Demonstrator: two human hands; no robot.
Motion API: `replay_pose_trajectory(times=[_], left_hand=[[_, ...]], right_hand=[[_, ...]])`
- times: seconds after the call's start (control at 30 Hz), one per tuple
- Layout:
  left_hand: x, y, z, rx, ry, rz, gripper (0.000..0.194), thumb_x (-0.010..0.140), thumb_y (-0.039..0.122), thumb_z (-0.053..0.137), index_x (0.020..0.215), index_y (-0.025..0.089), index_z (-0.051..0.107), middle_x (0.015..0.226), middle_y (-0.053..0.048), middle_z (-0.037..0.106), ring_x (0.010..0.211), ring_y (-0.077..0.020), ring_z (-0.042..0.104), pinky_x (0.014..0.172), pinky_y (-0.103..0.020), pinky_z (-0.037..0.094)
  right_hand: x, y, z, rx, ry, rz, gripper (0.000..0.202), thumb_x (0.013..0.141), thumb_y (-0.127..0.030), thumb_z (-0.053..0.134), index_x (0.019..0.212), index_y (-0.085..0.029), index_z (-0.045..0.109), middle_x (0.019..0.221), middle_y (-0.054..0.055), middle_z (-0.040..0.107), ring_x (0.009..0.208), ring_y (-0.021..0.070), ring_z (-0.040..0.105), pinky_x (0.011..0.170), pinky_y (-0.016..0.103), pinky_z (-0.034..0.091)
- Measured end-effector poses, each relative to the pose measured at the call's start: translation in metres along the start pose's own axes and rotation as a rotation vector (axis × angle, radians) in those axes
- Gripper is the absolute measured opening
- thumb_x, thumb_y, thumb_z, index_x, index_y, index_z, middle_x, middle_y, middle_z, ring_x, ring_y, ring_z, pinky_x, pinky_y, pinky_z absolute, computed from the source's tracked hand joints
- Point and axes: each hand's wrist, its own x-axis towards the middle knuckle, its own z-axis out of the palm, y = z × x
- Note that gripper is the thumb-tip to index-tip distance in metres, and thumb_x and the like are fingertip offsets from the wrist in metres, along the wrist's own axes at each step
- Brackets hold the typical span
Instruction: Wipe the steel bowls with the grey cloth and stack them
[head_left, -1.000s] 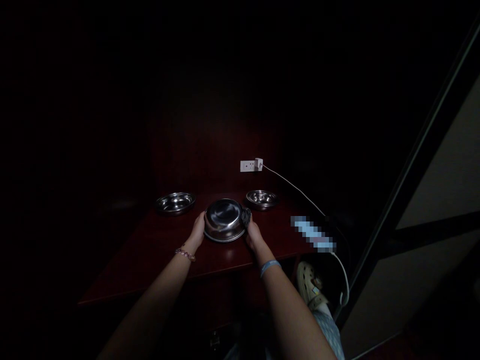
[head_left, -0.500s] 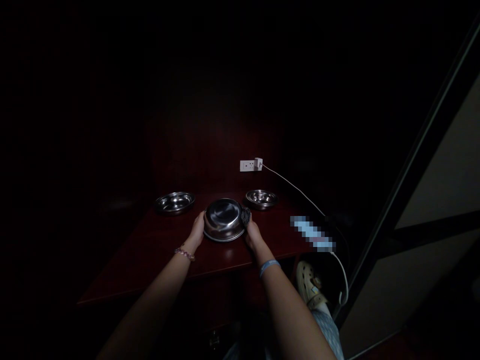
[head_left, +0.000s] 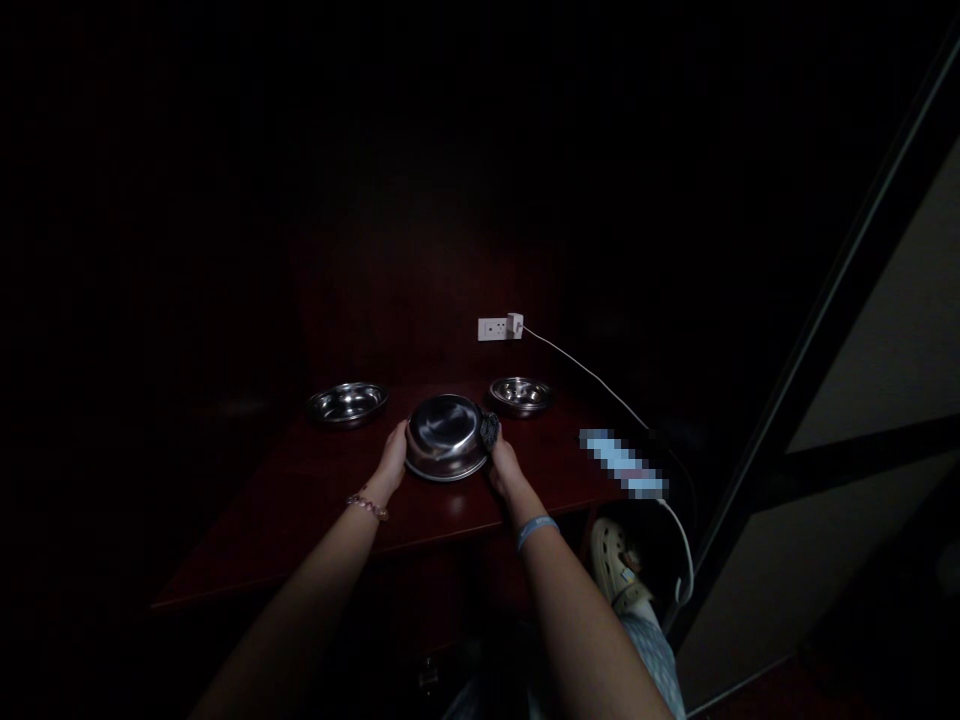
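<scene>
A shiny metal bowl (head_left: 446,437) is upside down, its base facing up, above or on the dark red table (head_left: 315,500). My left hand (head_left: 392,460) grips its left side. At the bowl's right side, my right hand (head_left: 505,462) holds it together with a dark grey scouring pad (head_left: 489,431), which is pressed against the metal. The fingertips of both hands are partly hidden. Another metal dish (head_left: 348,404) lies face up at the back left, and a smaller metal bowl (head_left: 519,395) stands at the back right.
A white socket (head_left: 493,329) with a charger (head_left: 515,324) is on the back wall. Its cable runs right towards a blurred-out blue object (head_left: 622,463) at the table's right edge. Below are a beige clog (head_left: 613,560) and a leg.
The whole view has shifted very slightly. Both hands keep their hold on the upturned bowl, and nothing else has visibly moved.
</scene>
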Motion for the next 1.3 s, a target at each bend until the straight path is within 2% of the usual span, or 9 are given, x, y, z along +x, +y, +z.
replay_pose_trajectory(times=[0.27,0.5,0.67,0.97,1.2,1.3], left_hand=[[-0.001,0.0,0.0,-0.007,0.005,-0.019,0.045,0.07,0.063,0.077,0.079,0.02,0.071,0.08,-0.005,0.077,0.088,-0.0254,0.071,0.09,-0.038,0.055],[-0.003,0.003,0.001,0.0,-0.003,-0.019,0.048,0.069,0.066,0.078,0.08,0.02,0.069,0.08,-0.005,0.076,0.088,-0.0248,0.071,0.089,-0.037,0.054],[-0.004,0.004,0.002,0.0,0.011,-0.017,0.046,0.07,0.064,0.078,0.079,0.02,0.069,0.08,-0.004,0.077,0.088,-0.0252,0.073,0.089,-0.039,0.056],[-0.005,0.007,0.001,-0.013,-0.01,-0.041,0.042,0.07,0.059,0.078,0.08,0.019,0.069,0.082,-0.005,0.077,0.093,-0.026,0.072,0.09,-0.038,0.055],[-0.007,0.007,0.002,-0.002,0.001,-0.042,0.044,0.069,0.062,0.077,0.081,0.019,0.07,0.082,-0.005,0.077,0.091,-0.0256,0.072,0.088,-0.037,0.055],[-0.007,0.008,0.002,0.005,-0.007,-0.027,0.046,0.069,0.063,0.078,0.081,0.02,0.07,0.082,-0.005,0.077,0.09,-0.0255,0.072,0.088,-0.038,0.055]], right_hand=[[0.003,0.003,-0.001,-0.01,-0.002,-0.02,0.046,0.107,-0.046,0.039,0.101,-0.019,0.076,0.109,0.013,0.082,0.122,0.0229,0.072,0.114,0.039,0.051],[-0.002,0.0,0.0,-0.042,0.0,-0.031,0.046,0.106,-0.048,0.04,0.103,-0.019,0.075,0.108,0.014,0.082,0.12,0.0242,0.073,0.114,0.043,0.051],[-0.003,-0.001,0.0,-0.064,-0.021,-0.049,0.044,0.105,-0.05,0.042,0.104,-0.02,0.075,0.109,0.013,0.081,0.122,0.0242,0.072,0.112,0.042,0.053],[-0.007,-0.005,0.005,-0.006,0.028,-0.014,0.044,0.107,-0.044,0.04,0.099,-0.019,0.075,0.098,0.011,0.083,0.121,0.0225,0.073,0.114,0.042,0.052],[-0.008,-0.006,0.005,-0.023,0.019,-0.013,0.047,0.107,-0.045,0.038,0.106,-0.017,0.076,0.112,0.015,0.081,0.124,0.0253,0.072,0.114,0.047,0.052],[-0.007,-0.006,0.005,-0.029,0.02,-0.013,0.048,0.107,-0.045,0.037,0.105,-0.017,0.076,0.113,0.015,0.081,0.122,0.025,0.072,0.114,0.045,0.051]])
